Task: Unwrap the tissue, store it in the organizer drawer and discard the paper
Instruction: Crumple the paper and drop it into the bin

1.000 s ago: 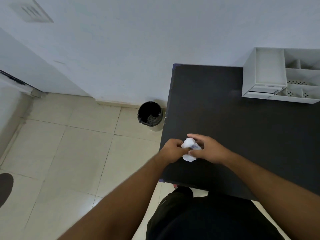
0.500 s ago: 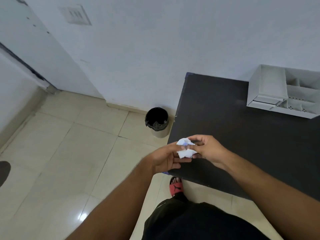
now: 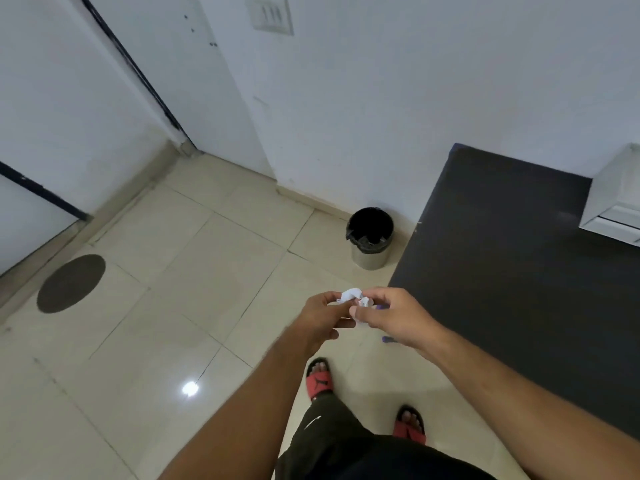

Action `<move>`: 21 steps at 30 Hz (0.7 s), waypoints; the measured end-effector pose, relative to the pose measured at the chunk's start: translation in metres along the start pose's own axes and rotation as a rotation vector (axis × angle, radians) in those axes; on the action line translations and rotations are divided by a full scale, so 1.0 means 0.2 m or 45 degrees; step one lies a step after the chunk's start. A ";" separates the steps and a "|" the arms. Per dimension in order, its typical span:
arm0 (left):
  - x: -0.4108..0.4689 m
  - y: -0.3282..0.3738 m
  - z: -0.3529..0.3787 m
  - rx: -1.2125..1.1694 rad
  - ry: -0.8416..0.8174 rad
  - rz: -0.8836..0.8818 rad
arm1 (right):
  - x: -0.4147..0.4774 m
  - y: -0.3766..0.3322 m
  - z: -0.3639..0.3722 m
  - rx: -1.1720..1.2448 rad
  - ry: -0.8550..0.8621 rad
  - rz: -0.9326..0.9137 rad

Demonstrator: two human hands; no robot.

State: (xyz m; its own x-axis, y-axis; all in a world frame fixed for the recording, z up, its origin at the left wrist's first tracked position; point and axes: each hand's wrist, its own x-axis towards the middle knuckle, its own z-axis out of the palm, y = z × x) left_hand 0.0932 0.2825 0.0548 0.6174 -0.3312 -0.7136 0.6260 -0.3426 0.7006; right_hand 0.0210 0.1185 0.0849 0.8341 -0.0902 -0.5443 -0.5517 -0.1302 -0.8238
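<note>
Both hands, left hand and right hand, pinch the crumpled white paper wad, now carried off the black desk toward the black-lined round bin; discarding looks imminent.

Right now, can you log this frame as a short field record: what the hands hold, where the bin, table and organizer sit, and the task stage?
left hand: pinching one end of the crumpled white paper
right hand: grip on the other end
hands' position: over the tiled floor, left of the black table
bin: black-lined, on the floor by the table's corner, beyond the hands
organizer: white, on the table, cut off at the right edge
task stage: paper not yet discarded
</note>
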 end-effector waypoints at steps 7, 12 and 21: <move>0.13 0.20 -0.40 0.076 -0.213 -0.095 | 0.27 -0.20 0.26 -0.135 0.177 -0.118; 0.27 0.38 -0.74 0.102 -0.325 -0.155 | 0.53 -0.35 0.46 -0.115 0.363 -0.154; 0.53 0.52 -0.83 0.084 -0.350 -0.092 | 0.74 -0.47 0.58 -0.012 0.569 -0.081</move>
State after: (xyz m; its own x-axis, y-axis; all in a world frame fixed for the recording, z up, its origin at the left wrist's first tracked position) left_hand 0.3038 0.3579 0.0523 0.4146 -0.5266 -0.7422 0.6257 -0.4272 0.6526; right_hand 0.1966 0.2324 0.0642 0.7840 -0.4992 -0.3690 -0.5011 -0.1581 -0.8508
